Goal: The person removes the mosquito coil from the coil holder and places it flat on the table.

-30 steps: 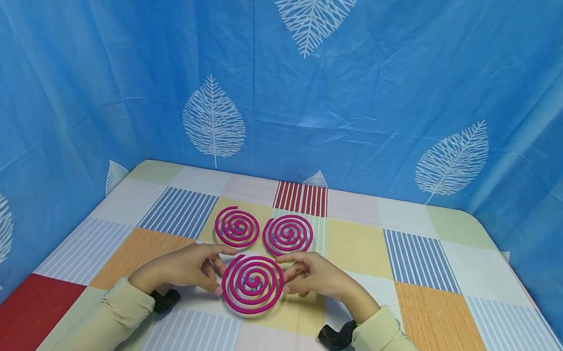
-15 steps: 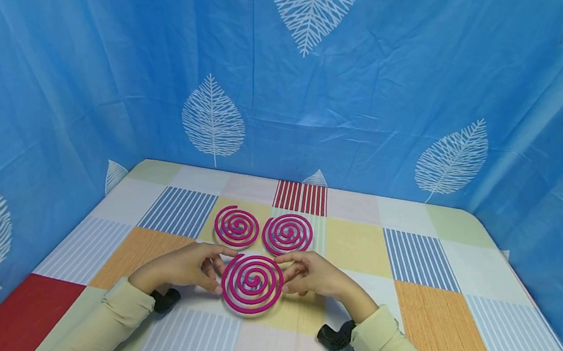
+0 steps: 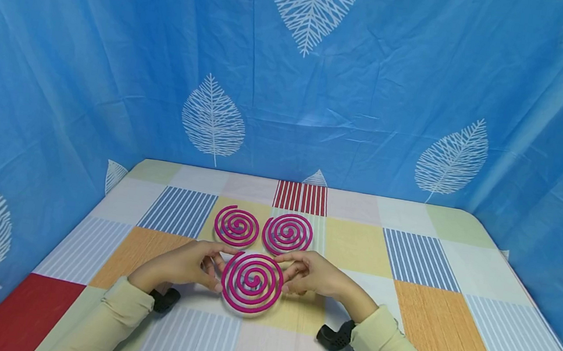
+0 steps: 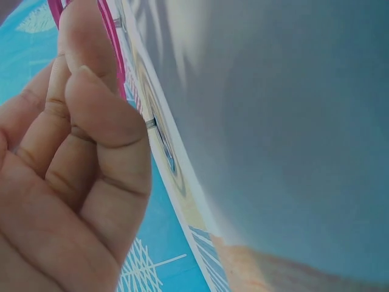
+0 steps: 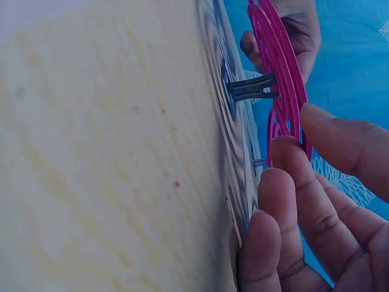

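A magenta mosquito coil (image 3: 254,281) sits nearest the person, with my left hand (image 3: 189,262) at its left edge and my right hand (image 3: 319,275) at its right edge. In the right wrist view, thumb and fingertips pinch the rim of this coil (image 5: 284,73), which rests on a small dark metal stand (image 5: 252,89) above the cloth. From the left wrist, curled fingers (image 4: 109,121) overlap the coil's edge, partly hiding it. Just behind are two more coils on stands, one at left (image 3: 238,225) and one at right (image 3: 288,233).
A patchwork checked cloth (image 3: 443,321) covers the table. Blue curtains (image 3: 367,80) with white leaf prints hang behind and at both sides. Black wrist cameras are strapped under the left wrist (image 3: 167,301) and the right wrist (image 3: 335,335).
Both hands keep their places at the front coil's edges, with only a tiny shift away from the person. The two back coils have not moved.
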